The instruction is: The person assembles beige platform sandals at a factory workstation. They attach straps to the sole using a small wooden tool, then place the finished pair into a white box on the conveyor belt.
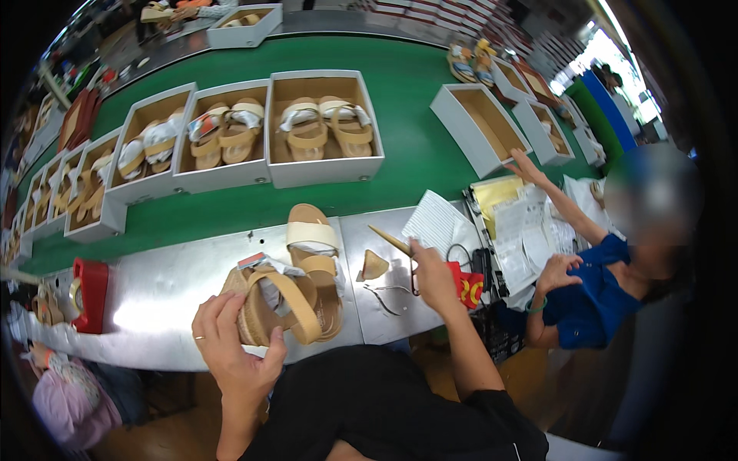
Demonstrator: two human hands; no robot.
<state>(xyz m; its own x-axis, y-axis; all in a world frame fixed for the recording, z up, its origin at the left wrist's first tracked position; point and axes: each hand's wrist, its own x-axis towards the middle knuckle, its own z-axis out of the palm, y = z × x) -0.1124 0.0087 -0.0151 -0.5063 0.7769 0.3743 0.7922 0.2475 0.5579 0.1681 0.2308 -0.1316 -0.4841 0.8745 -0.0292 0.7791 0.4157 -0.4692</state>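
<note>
My left hand [231, 338] is closed on the outer side of a tan strapped sandal [288, 307], tilted above the metal table [177, 307]. White paper stuffing shows under its straps. Its mate, another tan sandal [311, 238] with a pale front strap, lies just beyond it on the table. In my right hand [434, 273], closed, is a pair of scissors [390, 240], brass-coloured blades pointing away to the left and a dark handle loop partly hidden. Beneath it lie a small tan triangular piece [374, 265] and a thin dark curved tool [384, 300].
Across the green conveyor [407, 169] stands a row of white boxes [327, 173] with sandals. An open box [480, 131] sits at right, near a co-worker's hand [526, 169]. Papers [530, 230] lie right; a red tape dispenser [92, 296] stands left.
</note>
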